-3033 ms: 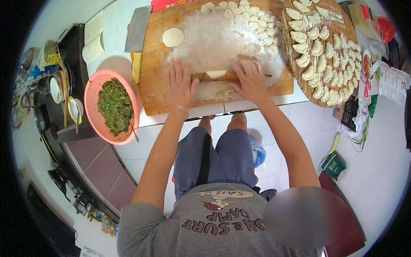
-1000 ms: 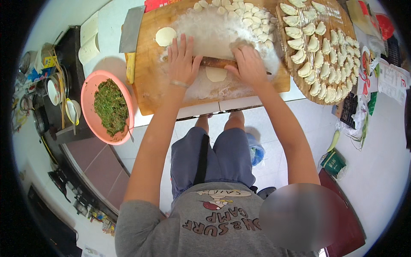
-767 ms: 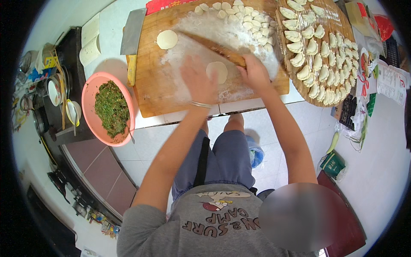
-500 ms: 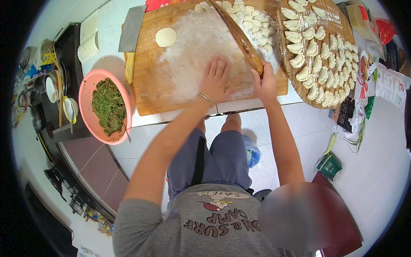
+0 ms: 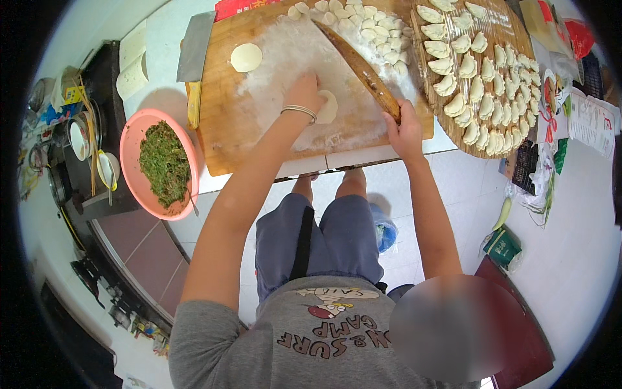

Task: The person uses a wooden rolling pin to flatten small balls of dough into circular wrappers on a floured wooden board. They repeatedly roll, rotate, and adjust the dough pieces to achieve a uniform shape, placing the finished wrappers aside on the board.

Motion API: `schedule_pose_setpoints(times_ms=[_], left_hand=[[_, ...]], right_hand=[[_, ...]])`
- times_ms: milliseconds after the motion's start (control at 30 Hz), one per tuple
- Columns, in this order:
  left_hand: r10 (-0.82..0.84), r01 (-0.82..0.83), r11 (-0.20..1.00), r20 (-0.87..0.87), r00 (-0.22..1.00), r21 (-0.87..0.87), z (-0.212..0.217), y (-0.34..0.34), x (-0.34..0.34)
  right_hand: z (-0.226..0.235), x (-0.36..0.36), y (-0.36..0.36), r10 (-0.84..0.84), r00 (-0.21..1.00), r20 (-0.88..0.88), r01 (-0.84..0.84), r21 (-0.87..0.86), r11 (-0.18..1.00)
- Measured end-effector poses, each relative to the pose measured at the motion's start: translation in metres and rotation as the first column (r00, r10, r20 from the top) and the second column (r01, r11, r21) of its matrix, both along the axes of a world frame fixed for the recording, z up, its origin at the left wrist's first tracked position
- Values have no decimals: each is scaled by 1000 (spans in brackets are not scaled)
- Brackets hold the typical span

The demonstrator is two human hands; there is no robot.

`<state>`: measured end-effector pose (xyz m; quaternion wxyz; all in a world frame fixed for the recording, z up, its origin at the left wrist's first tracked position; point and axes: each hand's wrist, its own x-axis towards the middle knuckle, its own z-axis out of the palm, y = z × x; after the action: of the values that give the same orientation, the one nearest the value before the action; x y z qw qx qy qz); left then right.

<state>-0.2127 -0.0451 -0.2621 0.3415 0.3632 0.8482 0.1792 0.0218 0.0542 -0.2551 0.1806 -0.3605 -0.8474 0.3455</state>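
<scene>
The right hand (image 5: 406, 131) had its grip clamped round one end of a tapered wooden rolling pin (image 5: 356, 67). The left hand (image 5: 304, 93) touched a thin, round dough wrapper (image 5: 329, 110) on the floury chopping board (image 5: 223, 123); whether it pinched, I couldn't tell.

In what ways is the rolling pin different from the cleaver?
The rolling pin is brown and slender; the cleaver has a broad grey blade and yellow handle. The right hand holds the rolling pin, while no hand touches the cleaver. The rolling pin slants over the board; the cleaver lies along its left edge. Both are longer than wide.
</scene>
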Motion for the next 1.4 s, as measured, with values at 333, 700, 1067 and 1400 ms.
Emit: schedule_pose_setpoints(times_ms=[333,700,1067,1400], left_hand=[[-152,181,972,-183,971,152,-4,-22,3],[96,-169,944,254,963,284,9,-59,17],[81,171,909,-565,821,379,-1,-143,6],[-82,224,963,-629,773,150,-3,-108,-35]], right_hand=[[-4,3,-15,-53,998,-20,52,-61,997],[-8,8,-15,-53,998,-17,51,-82,995],[0,-22,-24,474,781,406,-534,41,845],[-6,-83,-23,248,931,267,-336,365,868]])
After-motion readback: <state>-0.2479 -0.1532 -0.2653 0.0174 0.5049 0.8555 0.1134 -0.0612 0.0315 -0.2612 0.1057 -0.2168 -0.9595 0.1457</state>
